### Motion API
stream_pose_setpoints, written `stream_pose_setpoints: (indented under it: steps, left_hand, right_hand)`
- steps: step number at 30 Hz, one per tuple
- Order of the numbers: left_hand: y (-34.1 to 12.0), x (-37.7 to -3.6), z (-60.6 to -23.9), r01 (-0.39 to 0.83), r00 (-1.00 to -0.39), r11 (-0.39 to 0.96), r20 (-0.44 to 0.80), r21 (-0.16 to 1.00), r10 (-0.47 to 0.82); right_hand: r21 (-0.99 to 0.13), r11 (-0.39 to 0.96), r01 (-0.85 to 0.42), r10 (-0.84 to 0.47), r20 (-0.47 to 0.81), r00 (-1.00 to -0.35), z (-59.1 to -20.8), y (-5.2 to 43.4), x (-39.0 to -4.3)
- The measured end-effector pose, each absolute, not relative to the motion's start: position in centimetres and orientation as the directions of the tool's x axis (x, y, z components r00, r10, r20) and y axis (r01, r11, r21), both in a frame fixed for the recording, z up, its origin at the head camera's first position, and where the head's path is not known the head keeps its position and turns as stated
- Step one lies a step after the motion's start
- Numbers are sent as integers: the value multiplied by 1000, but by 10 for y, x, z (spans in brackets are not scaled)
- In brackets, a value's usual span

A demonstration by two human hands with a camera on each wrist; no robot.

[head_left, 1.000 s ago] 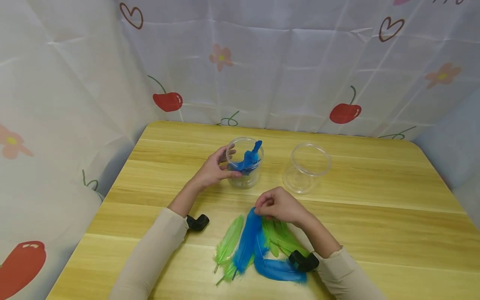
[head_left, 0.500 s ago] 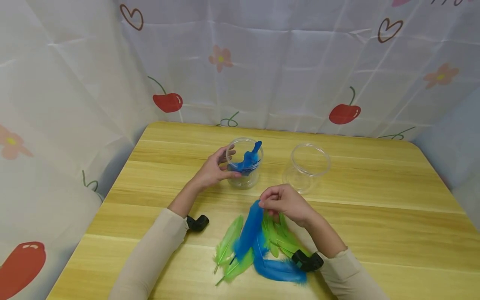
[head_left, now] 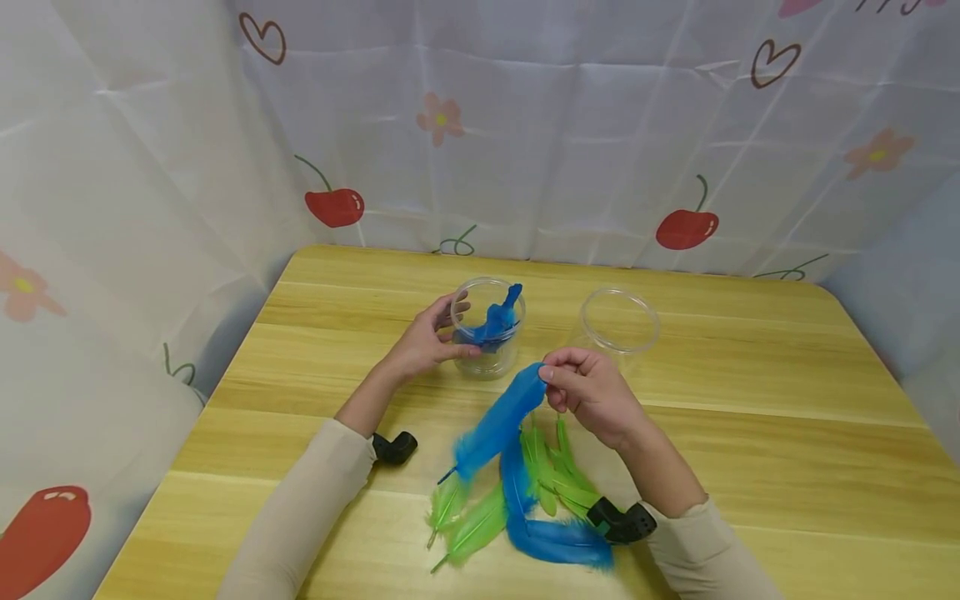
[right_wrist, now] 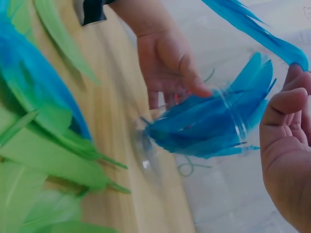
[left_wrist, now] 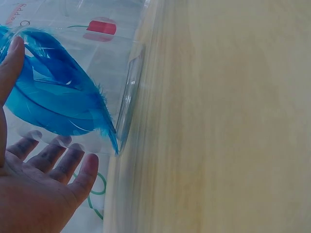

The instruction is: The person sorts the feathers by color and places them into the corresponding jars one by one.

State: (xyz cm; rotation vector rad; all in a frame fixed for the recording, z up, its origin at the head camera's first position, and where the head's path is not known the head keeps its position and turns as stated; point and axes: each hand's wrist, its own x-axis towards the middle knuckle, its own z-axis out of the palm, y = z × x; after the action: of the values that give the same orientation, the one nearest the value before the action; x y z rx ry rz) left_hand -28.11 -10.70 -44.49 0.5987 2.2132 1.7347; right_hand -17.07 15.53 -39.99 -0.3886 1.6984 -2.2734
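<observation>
My left hand grips a clear plastic jar on the wooden table; blue feathers stand inside it and poke over the rim. In the left wrist view those blue feathers show through the jar wall beside my fingers. My right hand pinches the tip of a blue feather, lifted just in front of the jar. In the right wrist view this feather runs across the top, with the jar behind.
A pile of green feathers and one more blue feather lies on the table under my right forearm. A second clear jar, empty, stands right of the first. A cloth backdrop with cherries walls the table's back and left.
My right hand has lifted the blue feather off the pile and carried it up and back toward the jar. The left hand and its jar have stayed put.
</observation>
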Motion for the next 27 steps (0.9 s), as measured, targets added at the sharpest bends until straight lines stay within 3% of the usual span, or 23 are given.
stream_pose_setpoints:
  steps: [10,19,27]
  left_hand:
    - [-109,-282,-448,174,-875,193,62,966,479]
    - [-108,-280,-446,187,-872,175,81,967,483]
    - [-107,-278,-443,174,-878,195,62,965,475]
  right_hand:
    - [-879,-476,-3,-172,97,-980,-375,153,-172]
    - [-801,-591,-95,-61,162,-985,-362,156,-181]
    - [-704,-694,-150,109,104,-989,-354,159,-186]
